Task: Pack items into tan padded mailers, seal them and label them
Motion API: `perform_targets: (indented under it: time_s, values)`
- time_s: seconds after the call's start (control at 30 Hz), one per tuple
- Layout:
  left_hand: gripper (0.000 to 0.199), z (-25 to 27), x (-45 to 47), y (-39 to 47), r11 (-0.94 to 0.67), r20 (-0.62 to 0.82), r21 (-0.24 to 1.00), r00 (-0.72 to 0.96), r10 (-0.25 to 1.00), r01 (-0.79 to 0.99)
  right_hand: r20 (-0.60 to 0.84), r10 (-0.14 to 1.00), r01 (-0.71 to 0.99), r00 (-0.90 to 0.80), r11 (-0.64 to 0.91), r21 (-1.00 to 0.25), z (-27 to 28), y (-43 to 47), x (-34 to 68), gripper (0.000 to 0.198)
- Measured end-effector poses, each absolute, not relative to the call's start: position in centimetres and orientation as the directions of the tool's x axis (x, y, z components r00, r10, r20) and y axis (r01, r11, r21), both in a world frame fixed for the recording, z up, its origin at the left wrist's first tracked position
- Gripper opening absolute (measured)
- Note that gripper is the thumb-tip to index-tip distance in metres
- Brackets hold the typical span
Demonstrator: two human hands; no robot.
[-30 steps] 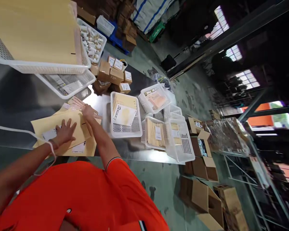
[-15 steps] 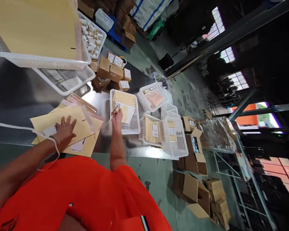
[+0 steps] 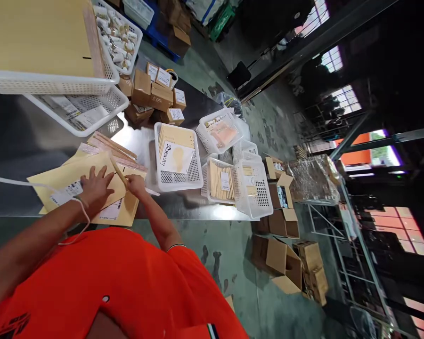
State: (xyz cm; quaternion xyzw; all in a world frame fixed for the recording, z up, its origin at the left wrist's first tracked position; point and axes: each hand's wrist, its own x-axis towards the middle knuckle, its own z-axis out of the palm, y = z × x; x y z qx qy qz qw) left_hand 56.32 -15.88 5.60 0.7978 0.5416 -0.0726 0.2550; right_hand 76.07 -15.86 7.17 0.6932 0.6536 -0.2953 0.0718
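Observation:
My left hand (image 3: pixel 96 190) lies flat with fingers spread on a yellow padded envelope (image 3: pixel 104 162), beside its white address label (image 3: pixel 68 192). At the right end of that envelope the flap (image 3: pixel 117 170) stands raised and bent over. My right hand (image 3: pixel 136 185) has its fingers closed on the flap's near edge; the fingertips are partly hidden. A thin white strip (image 3: pixel 152 192) shows just right of this hand. Another labelled envelope (image 3: pixel 129 212) lies underneath, and more envelopes (image 3: pixel 111 145) are stacked behind.
Right of my hands a white basket (image 3: pixel 182 184) holds envelopes and a printed white card (image 3: pixel 177 157). Further right stand more baskets (image 3: pixel 221 113). Small brown boxes (image 3: pixel 161 96) are piled behind. Stacked baskets (image 3: pixel 53 87) stand at the left, and open cartons (image 3: pixel 282 263) on the floor.
My right hand has moved left from over the card basket to the envelope and taken hold of its flap, which is now bent up. My left hand stays flat on the envelope.

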Motion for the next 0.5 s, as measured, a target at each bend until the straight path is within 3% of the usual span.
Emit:
perform_targets:
  time_s: [0.13, 0.33, 0.5]
  values:
    - [0.076, 5.5, 56.3, -15.6, -0.225, -0.369, 0.324, 0.342, 0.864, 0.919, -0.547, 0.828, 0.962, -0.122, -0.036, -0.269, 6.6, -17.5, 73.3, 0.028]
    - [0.078, 5.1, 56.3, -11.9, -0.284, -0.341, 0.349, 0.403, 0.849, 0.893, -0.486, 0.864, 0.955, -0.128, -0.024, -0.295, 3.6, -21.2, 71.0, 0.067]
    - [0.090, 5.7, 55.2, -8.9, -0.271, -0.423, 0.348, 0.408, 0.809, 0.898, -0.481, 0.871, 0.910, -0.100, -0.115, -0.398, 2.5, -22.8, 71.1, 0.081]
